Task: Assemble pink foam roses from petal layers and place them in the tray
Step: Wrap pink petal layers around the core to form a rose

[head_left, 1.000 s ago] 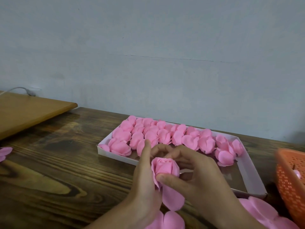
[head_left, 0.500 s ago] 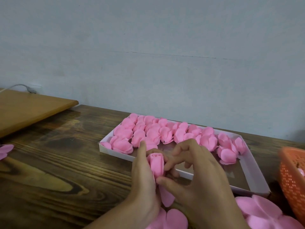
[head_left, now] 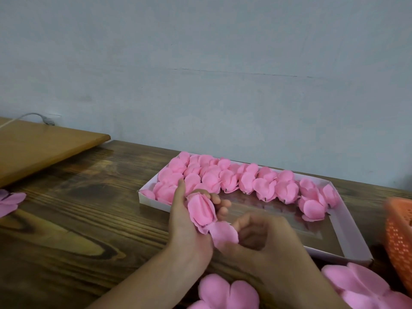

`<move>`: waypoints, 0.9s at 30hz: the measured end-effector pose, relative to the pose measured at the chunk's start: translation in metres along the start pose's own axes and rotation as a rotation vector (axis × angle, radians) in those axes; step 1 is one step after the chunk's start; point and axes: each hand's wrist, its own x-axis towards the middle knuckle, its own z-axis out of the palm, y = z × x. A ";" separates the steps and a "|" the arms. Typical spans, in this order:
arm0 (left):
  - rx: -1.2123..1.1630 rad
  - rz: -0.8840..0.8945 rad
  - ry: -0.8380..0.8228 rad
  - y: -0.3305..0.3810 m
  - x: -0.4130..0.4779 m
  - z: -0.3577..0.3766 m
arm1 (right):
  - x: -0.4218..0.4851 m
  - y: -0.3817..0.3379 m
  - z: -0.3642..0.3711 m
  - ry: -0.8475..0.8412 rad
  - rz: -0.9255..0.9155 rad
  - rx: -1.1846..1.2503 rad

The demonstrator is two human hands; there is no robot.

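Note:
My left hand (head_left: pixel 185 221) grips a half-wrapped pink foam rose (head_left: pixel 201 210), its fingers curled behind the bud. One loose petal (head_left: pixel 224 235) hangs from the rose's base, and my right hand (head_left: pixel 265 239) pinches that petal from below right. Both hands hover just in front of the white tray (head_left: pixel 347 239), whose far half holds several finished pink roses (head_left: pixel 240 179). The near right part of the tray floor is bare.
Flat pink petal layers lie on the dark wooden table at the bottom (head_left: pixel 225 293), bottom right (head_left: pixel 365 286) and far left (head_left: pixel 10 202). An orange mesh basket (head_left: pixel 399 239) stands at the right edge. A lighter wooden board (head_left: pixel 38 148) and a cable sit at the back left.
My right hand has dropped from the top of the bud to the hanging petal at its base. The rose in my left hand now shows its wrapped side, tilted upward.

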 end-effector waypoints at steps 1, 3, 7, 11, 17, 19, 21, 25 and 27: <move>-0.040 -0.014 0.025 0.001 0.000 0.005 | -0.001 0.000 0.001 0.025 -0.022 0.025; -0.110 -0.016 0.088 0.000 0.001 0.013 | -0.004 -0.002 0.005 0.059 -0.048 0.071; -0.058 -0.006 0.084 -0.004 -0.004 0.015 | -0.007 -0.003 0.011 0.102 -0.058 0.146; 0.003 -0.027 0.007 -0.004 -0.009 0.011 | -0.008 -0.004 0.013 0.085 -0.084 0.196; 0.018 -0.128 0.019 -0.005 -0.011 0.006 | -0.009 -0.004 0.014 0.049 -0.148 0.206; 0.005 -0.178 0.039 -0.004 -0.010 0.004 | -0.009 -0.004 0.014 0.015 -0.160 0.206; 0.003 -0.203 0.048 -0.004 -0.009 0.003 | -0.009 -0.004 0.014 -0.004 -0.162 0.189; -0.010 -0.182 0.003 -0.007 -0.009 0.003 | -0.009 -0.002 0.015 0.008 -0.131 0.213; 0.002 -0.163 0.012 -0.009 -0.009 0.002 | -0.009 0.000 0.015 0.046 -0.112 0.249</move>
